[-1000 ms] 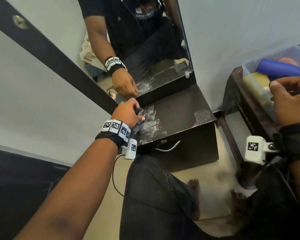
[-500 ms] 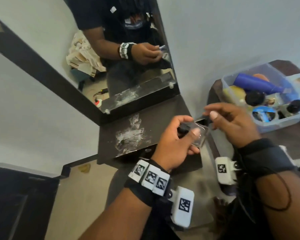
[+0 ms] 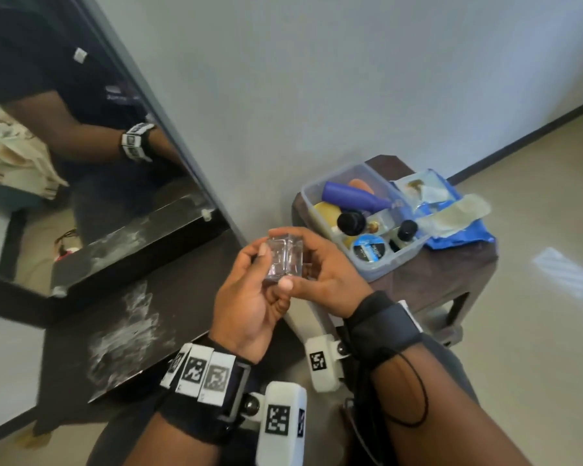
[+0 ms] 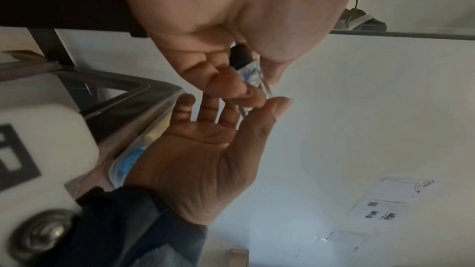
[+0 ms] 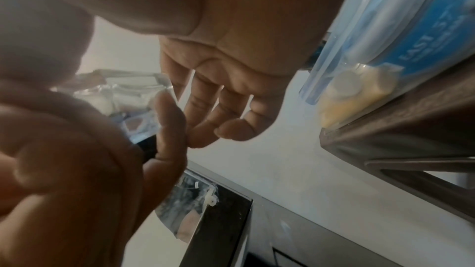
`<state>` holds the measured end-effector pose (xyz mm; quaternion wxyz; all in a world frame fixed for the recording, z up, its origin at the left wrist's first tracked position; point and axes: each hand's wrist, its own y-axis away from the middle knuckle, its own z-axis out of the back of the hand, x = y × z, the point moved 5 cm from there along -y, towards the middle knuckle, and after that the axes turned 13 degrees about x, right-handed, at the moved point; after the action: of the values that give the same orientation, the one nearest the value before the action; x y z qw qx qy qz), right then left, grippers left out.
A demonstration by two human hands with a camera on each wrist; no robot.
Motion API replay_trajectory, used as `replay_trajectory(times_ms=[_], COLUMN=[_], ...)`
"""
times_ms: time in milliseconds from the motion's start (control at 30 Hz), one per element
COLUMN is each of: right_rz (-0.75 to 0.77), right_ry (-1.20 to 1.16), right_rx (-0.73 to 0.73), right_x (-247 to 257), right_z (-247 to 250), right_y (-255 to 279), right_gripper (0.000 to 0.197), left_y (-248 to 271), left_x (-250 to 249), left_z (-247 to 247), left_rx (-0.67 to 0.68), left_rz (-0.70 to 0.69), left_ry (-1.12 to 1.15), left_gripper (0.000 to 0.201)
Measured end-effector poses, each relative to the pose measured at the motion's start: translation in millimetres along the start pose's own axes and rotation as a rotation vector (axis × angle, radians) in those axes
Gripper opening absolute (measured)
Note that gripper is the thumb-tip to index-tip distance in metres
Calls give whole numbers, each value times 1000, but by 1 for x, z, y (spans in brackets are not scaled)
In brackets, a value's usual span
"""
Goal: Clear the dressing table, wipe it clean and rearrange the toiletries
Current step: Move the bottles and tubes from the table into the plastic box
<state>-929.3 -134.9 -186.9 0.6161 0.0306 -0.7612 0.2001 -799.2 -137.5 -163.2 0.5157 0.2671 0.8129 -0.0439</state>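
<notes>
A small clear glass bottle [image 3: 285, 260] with a dark cap is held in the air between both hands, just above the right edge of the dressing-table surface [image 3: 182, 307]. The left hand [image 3: 246, 304] curls round it from the side nearer the mirror, thumb on the near face and fingers behind. The right hand [image 3: 320, 267] meets it from the other side, thumb tip and forefinger pinching the bottle's edges while the other fingers [image 5: 231, 127] hang loosely spread, as the right wrist view shows. In the left wrist view the bottle [image 4: 253, 80] shows edge-on between the fingertips of the two hands, its dark cap toward the left palm. White smeared residue [image 3: 125, 334] streaks the dark surface on the mirror side of the bottle. The mirror [image 3: 81, 156] stands at the back of that surface. To the right of the bottle, on a separate dark stool [image 3: 451, 274], sits a clear plastic tub [image 3: 377, 267] holding a blue bottle [image 3: 354, 196], black-capped bottles, a yellow item and a round tin with a blue label [image 3: 371, 252]. Just beyond the tub lies a blue cloth [image 3: 465, 235].
</notes>
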Motion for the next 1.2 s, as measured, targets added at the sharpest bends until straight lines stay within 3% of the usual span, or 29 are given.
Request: replay_trajectory(times_ms=[167,300,433,500,567,667,733,800,1000,1200], right_rz=[36,102,148,132,119,75,65,53,-73,-80], right_ry=[81,-117,-296,-382,-432,-265,-151,-75,146,264], right_rx=[-261,-569,-813,-898,-961,-1034,-1074,-1102,-1175,-1095], right_x=[6,11,8,2,-2,2,8,9,6,7], right_z=[15,37,63,75,83,88,91,93,98,96], right_y=[4,12,23,29,34,41,46,51,52,47], right_gripper=[58,63,46,39,54,66,64,60,31,43], left_y=[-16,-27,-35,-39,-45,-56,-62,-67,-70,-66], left_x=[6,24,40,41,42,49,53,57,57,54], left_z=[-18,-46,-62,-62,-59,-47,-42,-39,-43,-50], left_rx=[69,222,318,327,329,320,326,333,338,376], left_rz=[30,116,99,66,51,98,124,131,170,209], left_ry=[-173,-412,-494,-594,-702,-823,-876,-970,-1190,-1391], left_gripper=[44,56,66,59,45,34,41,53,57,67])
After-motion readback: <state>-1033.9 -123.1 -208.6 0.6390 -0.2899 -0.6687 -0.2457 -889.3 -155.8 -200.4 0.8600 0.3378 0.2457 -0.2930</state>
